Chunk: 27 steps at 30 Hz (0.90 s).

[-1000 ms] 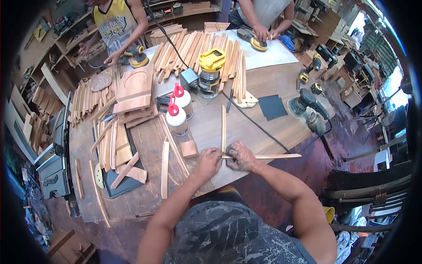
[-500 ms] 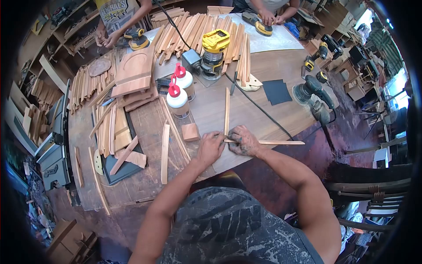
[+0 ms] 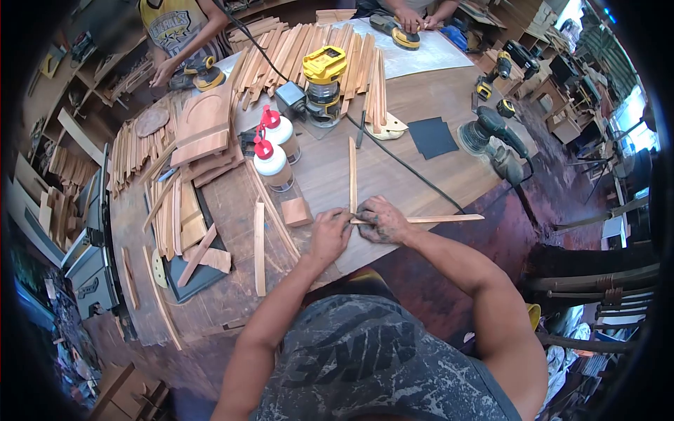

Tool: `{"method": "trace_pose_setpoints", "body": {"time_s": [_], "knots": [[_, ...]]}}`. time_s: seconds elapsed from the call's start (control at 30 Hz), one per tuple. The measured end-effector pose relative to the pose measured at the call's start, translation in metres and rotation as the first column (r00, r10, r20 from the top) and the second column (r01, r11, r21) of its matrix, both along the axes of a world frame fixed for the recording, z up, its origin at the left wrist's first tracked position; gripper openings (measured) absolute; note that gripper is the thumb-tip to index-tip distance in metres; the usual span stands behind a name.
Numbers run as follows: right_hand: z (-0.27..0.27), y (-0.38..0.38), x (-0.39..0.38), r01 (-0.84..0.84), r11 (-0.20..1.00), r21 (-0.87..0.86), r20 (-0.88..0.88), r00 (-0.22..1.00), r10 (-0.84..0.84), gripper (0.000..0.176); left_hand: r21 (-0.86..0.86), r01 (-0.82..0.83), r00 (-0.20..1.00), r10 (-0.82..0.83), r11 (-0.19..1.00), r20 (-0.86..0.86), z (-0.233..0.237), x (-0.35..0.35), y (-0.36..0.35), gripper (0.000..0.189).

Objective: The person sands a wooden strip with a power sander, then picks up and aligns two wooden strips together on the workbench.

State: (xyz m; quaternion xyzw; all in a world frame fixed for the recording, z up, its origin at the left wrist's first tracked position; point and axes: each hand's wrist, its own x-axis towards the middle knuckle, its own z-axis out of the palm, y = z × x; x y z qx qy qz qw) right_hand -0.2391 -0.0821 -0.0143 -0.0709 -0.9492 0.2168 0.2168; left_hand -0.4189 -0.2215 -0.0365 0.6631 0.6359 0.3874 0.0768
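Two thin wooden strips meet at a corner between my hands, near the table's front edge. One wooden strip (image 3: 353, 168) points away from me; the other wooden strip (image 3: 449, 219) runs off to the right. My left hand (image 3: 331, 233) is closed with its fingertips pinching at the corner. My right hand (image 3: 382, 220) is closed over the end of the right-pointing strip, knuckles up, fingers darkly smudged. Fingers hide the joint itself. A small wooden block (image 3: 296, 211) lies just left of my left hand.
Two glue bottles (image 3: 274, 168) with red caps stand beyond the block. Behind them are a yellow-topped router (image 3: 324, 88) and many wood strips (image 3: 284, 59). A cable (image 3: 404, 158) crosses the table. Black sandpaper (image 3: 433, 137) and a sander (image 3: 491, 133) lie right. Two people are opposite.
The whole view has shifted slightly. My hands stay together at the strips' corner. The person at the far left has moved a hand, now lower beside a sander.
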Motion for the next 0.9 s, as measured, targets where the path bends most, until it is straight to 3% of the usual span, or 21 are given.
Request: {"method": "trace_pose_setpoints", "body": {"time_s": [0.33, 0.53, 0.6, 0.9], "knots": [[-0.004, 0.000, 0.001, 0.030, 1.000, -0.007, 0.043, 0.999, -0.029, 0.037, 0.009, 0.012, 1.000, -0.012, 1.000, -0.005, 0.010, 0.001, -0.001, 0.035], [-0.008, -0.002, -0.001, 0.074, 0.997, 0.011, 0.126, 0.989, -0.075, 0.039, -0.093, -0.023, 1.000, 0.022, 0.995, -0.010, 0.013, 0.002, -0.003, 0.035], [-0.014, -0.001, 0.000, 0.059, 0.995, 0.085, 0.111, 0.991, -0.069, 0.039, -0.080, -0.035, 0.999, 0.034, 0.996, -0.010, 0.007, 0.003, -0.003, 0.034], [0.001, -0.002, -0.003, 0.021, 1.000, 0.001, 0.035, 0.999, -0.021, 0.037, -0.082, 0.006, 1.000, -0.007, 0.997, -0.018, 0.008, -0.003, -0.002, 0.029]]}}
